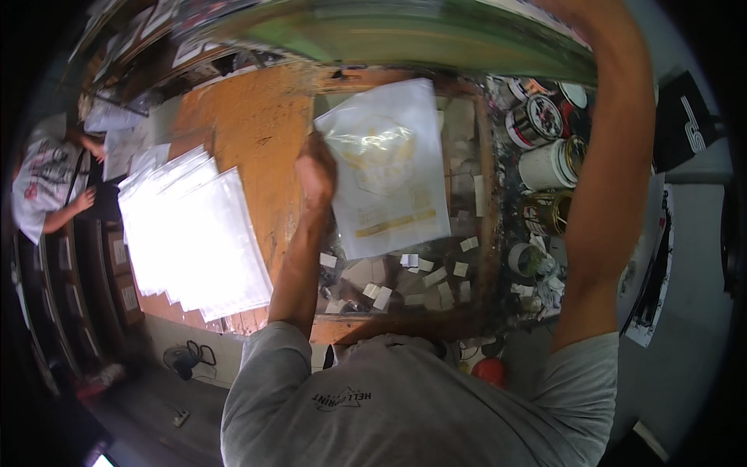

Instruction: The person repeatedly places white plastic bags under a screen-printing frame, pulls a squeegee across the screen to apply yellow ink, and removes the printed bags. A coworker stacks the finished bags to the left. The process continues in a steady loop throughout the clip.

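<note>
A translucent white plastic bag (389,171) with a gold print lies over a glass-topped, wood-edged work surface (488,233). My left hand (315,171) is closed at the bag's left edge, its fingertips partly hidden. Up at the top right, my right hand (580,12) reaches the edge of a green screen frame (405,35), which is raised along the far side. The picture's edge cuts this hand off, so its fingers do not show. To my left, a fanned stack of white plastic bags (194,241) rests on the wooden table.
Paint cans (534,121) and tubs crowd the right side of the work surface. Small pale paper or tape pieces (381,296) show around the glass near me. Bare wood (249,117) stretches beyond the stack. Another person (54,179) is at the far left by shelves.
</note>
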Demonstrator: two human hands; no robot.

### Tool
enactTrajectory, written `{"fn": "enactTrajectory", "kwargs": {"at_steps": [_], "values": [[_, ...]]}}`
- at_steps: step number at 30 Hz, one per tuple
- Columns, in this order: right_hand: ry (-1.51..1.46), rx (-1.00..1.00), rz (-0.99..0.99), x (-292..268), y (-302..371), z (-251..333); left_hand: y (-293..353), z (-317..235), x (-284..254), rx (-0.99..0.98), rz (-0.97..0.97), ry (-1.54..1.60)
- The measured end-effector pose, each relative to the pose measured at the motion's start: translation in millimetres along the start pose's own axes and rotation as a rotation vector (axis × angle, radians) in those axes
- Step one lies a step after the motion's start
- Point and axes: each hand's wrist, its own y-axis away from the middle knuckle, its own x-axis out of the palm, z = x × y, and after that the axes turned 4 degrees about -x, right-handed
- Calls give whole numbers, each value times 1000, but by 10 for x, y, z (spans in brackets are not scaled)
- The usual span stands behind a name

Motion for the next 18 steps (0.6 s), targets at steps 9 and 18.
{"fn": "enactTrajectory", "kwargs": {"at_steps": [9, 18], "values": [[-101, 111, -149, 201, 145, -296, -69, 1843, -3116, -311, -490, -685], [-103, 227, -60, 174, 222, -129, 1928, 726, -1776, -87, 410, -631]]}}
